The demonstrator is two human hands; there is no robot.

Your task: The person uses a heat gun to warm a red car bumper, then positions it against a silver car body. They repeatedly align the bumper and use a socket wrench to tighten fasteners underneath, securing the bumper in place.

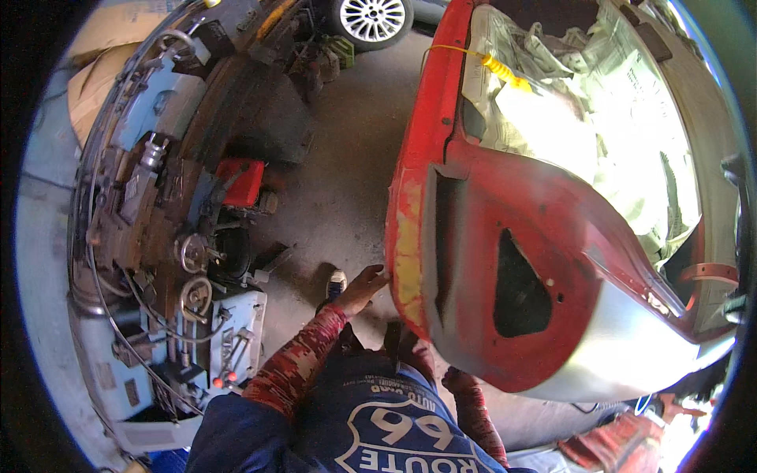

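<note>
A red car body panel (505, 197) with yellowish filler patches (408, 252) along its left edge, a dark triangular opening and bare metal at lower right fills the right half. My left hand (363, 288) is at that left edge, fingers loosely bent and apart, fingertips at or very near the filler. My right hand (457, 381) hangs low beside my body, just off the panel's lower edge, its fingers curled; what they hold, if anything, I cannot make out. Crumpled masking paper (591, 118) covers the area behind the panel, with a coiled yellow cord (505, 71) over it.
A lathe-like machine (169, 102) with handwheels (195, 299) lines the left. A red object (239, 184) lies below it. A wheel (372, 17) is at the top. My shoe (337, 285) stands on the concrete floor (347, 142); red cloth (599, 445) lies lower right.
</note>
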